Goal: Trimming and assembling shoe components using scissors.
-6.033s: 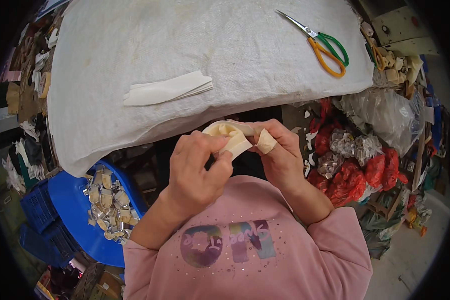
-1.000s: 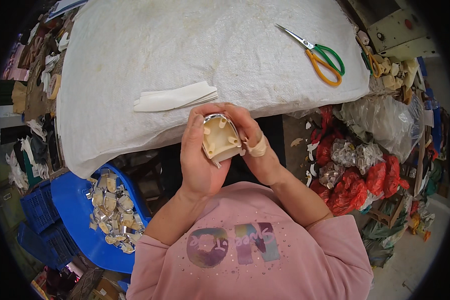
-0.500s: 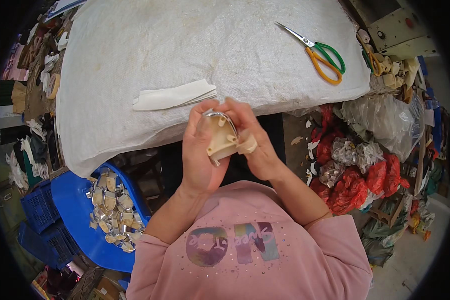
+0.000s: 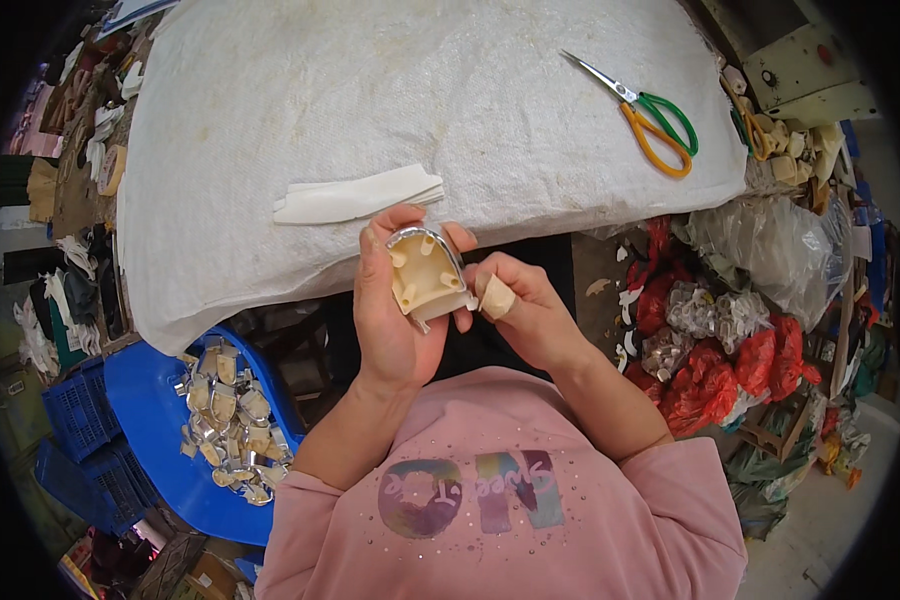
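Pink sweatshirt point(image 4: 510, 520) with multicoloured glitter lettering, sleeves pushed above elbows, bare forearms, beige tape wrapping right thumb point(image 4: 496, 297)

White-covered table point(image 4: 270, 120), folded white strips point(image 4: 358, 195) (stacked), scissors point(image 4: 645, 115)

A small cream plastic piece point(image 4: 425, 277) sits a little left of the frame's centre, just below the near edge of the white-covered table. It is arch-shaped, rounded at the top and flat at the bottom, with a shiny silver rim running round its curved edge. Its hollow inner face is turned up toward the camera, showing several short pegs. It is tilted slightly, its flat end pointing to the lower right.
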A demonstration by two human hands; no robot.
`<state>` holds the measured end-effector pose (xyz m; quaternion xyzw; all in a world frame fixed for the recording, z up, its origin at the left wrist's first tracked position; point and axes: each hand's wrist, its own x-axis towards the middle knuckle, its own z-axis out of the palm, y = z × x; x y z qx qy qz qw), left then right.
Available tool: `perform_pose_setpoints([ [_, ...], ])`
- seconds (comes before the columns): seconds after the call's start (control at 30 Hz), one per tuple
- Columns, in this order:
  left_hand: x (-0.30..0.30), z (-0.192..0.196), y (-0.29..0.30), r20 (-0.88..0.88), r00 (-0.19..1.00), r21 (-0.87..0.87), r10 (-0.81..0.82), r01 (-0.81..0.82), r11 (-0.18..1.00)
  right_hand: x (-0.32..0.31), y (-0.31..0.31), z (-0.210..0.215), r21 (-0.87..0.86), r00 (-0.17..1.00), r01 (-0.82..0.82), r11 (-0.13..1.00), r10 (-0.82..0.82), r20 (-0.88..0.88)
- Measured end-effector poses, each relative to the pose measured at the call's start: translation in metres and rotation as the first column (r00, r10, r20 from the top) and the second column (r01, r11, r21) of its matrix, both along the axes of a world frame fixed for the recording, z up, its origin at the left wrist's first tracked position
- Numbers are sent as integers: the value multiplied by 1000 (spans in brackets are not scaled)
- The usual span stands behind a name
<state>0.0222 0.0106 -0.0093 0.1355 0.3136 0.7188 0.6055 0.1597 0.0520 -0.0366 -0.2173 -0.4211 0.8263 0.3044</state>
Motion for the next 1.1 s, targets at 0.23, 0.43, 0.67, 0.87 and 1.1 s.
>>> perform_pose_setpoints([
  [0.23, 1, 1, -3, 3, 1000, 4, -18, 18, 1000, -1, -7, 1, -89, 995, -46, 995, 38, -95],
  [0.43, 7, 2, -2, -174, 980, 32, 99, -95, 995, -3, -8, 14, 71, 976, -29, 997, 13, 217],
  [0.67, 5, 0, 2, -164, 977, 47, 133, -127, 991, -5, -13, 10, 290, 947, 96, 952, -177, 268],
  [0.87, 1, 3, -1, -201, 972, 52, 121, -113, 992, -2, -9, 7, 40, 997, 10, 999, -13, 73],
  [1.1, 7, 0, 0, -280, 949, 105, 145, -120, 987, -2, -13, 15, 346, 956, 19, 938, -119, 269],
])
